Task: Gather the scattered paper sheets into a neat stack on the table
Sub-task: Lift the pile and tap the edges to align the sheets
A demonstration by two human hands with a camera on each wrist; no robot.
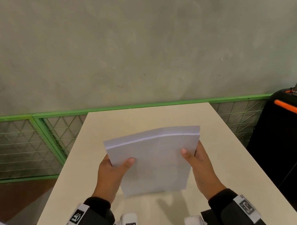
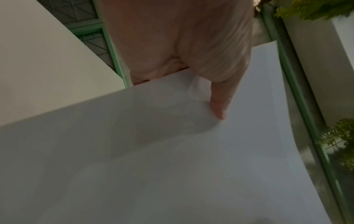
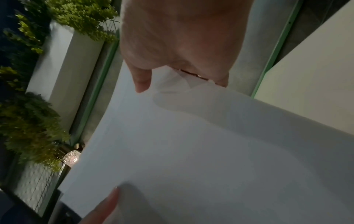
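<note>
Holding the gathered paper sheets (image 1: 154, 159) upright on the beige table (image 1: 144, 118), the left hand (image 1: 112, 175) and right hand (image 1: 201, 165) pinched the side edges, thumbs in front, in the head view. Both wrist views showed a thumb pressing the paper, the other fingers hidden behind. No loose sheets showed; squaring and laying the stack flat seemed left.

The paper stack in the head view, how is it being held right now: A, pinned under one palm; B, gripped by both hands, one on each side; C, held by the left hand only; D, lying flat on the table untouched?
B: the left hand and right hand each grip a side of the paper stack, thumbs on its near face.
</note>
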